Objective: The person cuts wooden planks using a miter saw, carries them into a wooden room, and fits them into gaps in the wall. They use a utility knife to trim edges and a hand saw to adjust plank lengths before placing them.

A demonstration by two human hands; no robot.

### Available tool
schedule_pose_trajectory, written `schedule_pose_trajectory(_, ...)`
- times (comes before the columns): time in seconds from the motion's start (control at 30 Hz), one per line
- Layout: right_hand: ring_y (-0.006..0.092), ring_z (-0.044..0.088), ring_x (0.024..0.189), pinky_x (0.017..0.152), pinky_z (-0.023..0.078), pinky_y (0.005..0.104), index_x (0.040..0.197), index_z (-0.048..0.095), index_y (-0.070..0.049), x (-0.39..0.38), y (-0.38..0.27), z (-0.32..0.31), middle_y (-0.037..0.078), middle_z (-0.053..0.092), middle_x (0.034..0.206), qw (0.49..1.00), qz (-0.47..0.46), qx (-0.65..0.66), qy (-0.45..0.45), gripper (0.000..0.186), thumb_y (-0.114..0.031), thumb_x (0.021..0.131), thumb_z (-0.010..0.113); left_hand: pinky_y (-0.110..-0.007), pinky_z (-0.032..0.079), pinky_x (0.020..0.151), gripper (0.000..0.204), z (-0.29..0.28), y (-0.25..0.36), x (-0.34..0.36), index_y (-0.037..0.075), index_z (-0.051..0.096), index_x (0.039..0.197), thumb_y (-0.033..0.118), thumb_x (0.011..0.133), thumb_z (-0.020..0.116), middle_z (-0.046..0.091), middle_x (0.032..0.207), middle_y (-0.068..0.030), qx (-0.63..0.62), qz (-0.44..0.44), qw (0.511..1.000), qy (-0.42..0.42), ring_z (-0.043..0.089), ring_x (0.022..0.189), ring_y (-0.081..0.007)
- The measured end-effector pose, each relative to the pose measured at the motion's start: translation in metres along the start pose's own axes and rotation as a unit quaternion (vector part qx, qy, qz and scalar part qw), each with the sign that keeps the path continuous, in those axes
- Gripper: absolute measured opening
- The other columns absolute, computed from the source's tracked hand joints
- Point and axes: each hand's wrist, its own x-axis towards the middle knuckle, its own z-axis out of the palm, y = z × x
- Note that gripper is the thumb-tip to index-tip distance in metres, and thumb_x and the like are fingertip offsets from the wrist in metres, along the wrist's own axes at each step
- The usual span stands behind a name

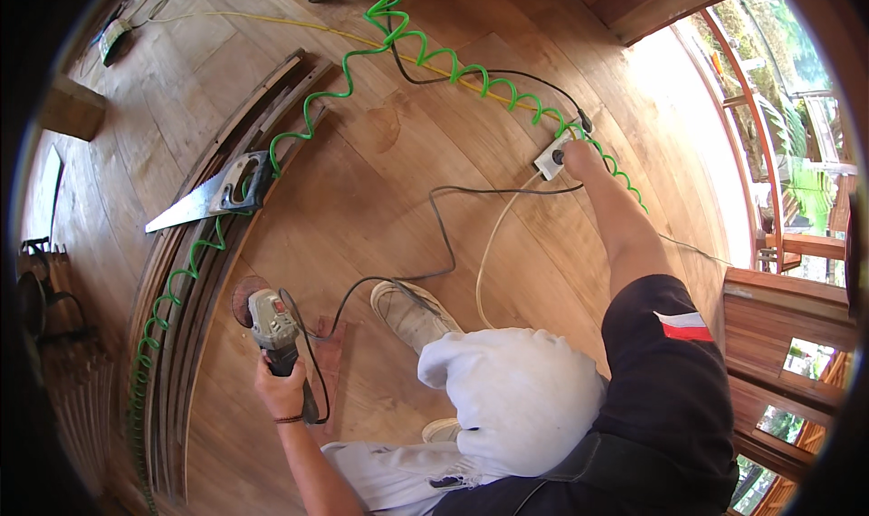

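Note:
My left hand (281,391) is wrapped round the handle of a grey and black angle grinder (272,319), held low with its worn reddish-brown disc (243,301) toward the far left. From the grinder a dark cord (444,231) loops across the floor to my outstretched right arm. My right hand (584,160) is closed at a white power strip (546,166), gripping a black plug (558,157) against its face; the fingers partly hide it. Another black plug (585,122) is at the strip's far end.
Curved wooden strips (204,272) lie stacked at left, with a handsaw (213,193) on top. A coiled green hose (348,77) crosses them and runs to the strip. A yellow cord (299,20) spans the wooden floor (380,190). My shoe (412,315) is beside the grinder cord.

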Motion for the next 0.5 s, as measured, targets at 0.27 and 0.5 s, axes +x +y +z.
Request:
schedule_pose_trajectory(0.27,0.0379,0.072,0.086,0.078,0.057,0.0487,0.090,0.075,0.000,0.047,0.023,0.039,0.024,0.074,0.096,0.995,-0.061,0.068,0.048,0.026,-0.014,0.093,0.054,-0.037,0.056,0.080,0.056,0.001,0.008,0.000,-0.003,0.070,0.113,0.029,0.070,0.086,0.075,0.098,-0.0109,-0.061,-0.141,0.985,-0.074,0.069,0.086,-0.0192)
schedule_pose_trajectory(0.5,0.0401,0.071,0.092,0.078,0.056,0.0508,0.088,0.073,-0.002,0.085,0.034,0.054,0.024,0.072,0.097,0.979,-0.194,-0.032,0.043,0.016,-0.010,0.089,0.060,-0.032,0.055,0.077,0.048,0.002,0.005,-0.004,-0.003,0.071,0.110,0.026,0.074,0.085,0.073,0.093,-0.0076,-0.113,-0.117,0.986,-0.049,0.067,0.083,-0.0145)
